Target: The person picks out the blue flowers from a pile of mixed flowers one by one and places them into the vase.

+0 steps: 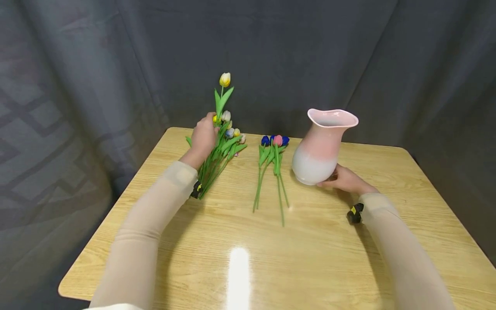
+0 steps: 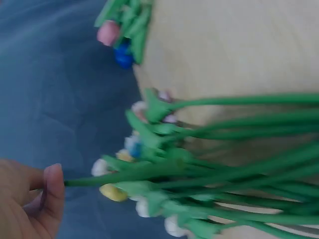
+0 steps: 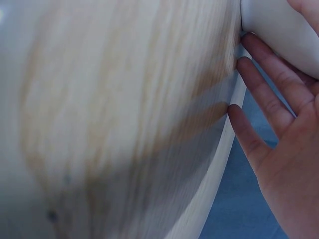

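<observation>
My left hand (image 1: 204, 137) pinches a white-and-yellow tulip (image 1: 225, 80), its bloom upright above a bunch of tulips (image 1: 222, 148) at the back left. In the left wrist view, thumb and finger meet at a green stem (image 2: 119, 178), with blooms and stems of the bunch beyond. My right hand (image 1: 346, 178) is at the lower right side of a pink-and-white vase (image 1: 319, 148) with a wavy rim. Its fingers (image 3: 269, 104) are straight and spread in the right wrist view, tips by the vase's base and the tabletop; part of the thumb is out of frame.
Between bunch and vase lie several blue tulips and a pink tulip (image 1: 277, 140), stems toward me. The wooden table (image 1: 310, 258) has rounded corners, and dark grey curtains (image 1: 271, 56) hang behind and beside it.
</observation>
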A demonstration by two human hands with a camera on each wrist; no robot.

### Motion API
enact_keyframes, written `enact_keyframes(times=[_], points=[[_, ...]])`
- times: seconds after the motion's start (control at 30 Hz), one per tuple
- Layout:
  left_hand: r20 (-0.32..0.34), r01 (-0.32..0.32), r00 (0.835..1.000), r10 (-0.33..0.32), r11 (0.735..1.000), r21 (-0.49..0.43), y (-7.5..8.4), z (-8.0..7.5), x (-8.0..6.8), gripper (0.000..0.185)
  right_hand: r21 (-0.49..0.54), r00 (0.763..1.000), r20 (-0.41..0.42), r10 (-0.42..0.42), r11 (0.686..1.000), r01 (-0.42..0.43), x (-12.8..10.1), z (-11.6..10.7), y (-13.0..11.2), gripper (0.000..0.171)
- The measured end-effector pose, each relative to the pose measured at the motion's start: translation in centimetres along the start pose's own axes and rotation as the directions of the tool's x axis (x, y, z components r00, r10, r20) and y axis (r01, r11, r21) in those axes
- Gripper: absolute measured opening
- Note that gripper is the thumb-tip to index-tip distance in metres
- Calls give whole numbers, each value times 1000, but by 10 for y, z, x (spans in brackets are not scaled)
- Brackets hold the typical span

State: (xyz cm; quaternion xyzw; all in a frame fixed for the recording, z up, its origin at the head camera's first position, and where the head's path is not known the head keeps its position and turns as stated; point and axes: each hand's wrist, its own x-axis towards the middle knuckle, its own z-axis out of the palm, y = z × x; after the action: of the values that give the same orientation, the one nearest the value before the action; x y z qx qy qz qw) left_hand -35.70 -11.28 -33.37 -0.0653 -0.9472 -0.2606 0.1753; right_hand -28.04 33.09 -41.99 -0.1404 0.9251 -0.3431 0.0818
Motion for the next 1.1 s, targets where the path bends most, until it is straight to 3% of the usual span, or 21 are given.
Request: enact_keyframes(times=[0.27,0.4,0.5,1.1], points=[[146,13,989,-29,994,107,-31,15,-12,55,-24,1000,-10,-2,1000,2,5,1,6,79],[263,29,962,-69,988,152,-39,24,-15,56,-31,1000,-13,7,999,-7,5,2,6,80],[315,33,945,-85,985,167,-43,29,-15,60,-31,1000,-15,10,999,-11,4,3,4,81],[325,32,942,-83,987,157,-47,35,-15,65,-12,1000,7,16,1000,-16,1,0,1,80]])
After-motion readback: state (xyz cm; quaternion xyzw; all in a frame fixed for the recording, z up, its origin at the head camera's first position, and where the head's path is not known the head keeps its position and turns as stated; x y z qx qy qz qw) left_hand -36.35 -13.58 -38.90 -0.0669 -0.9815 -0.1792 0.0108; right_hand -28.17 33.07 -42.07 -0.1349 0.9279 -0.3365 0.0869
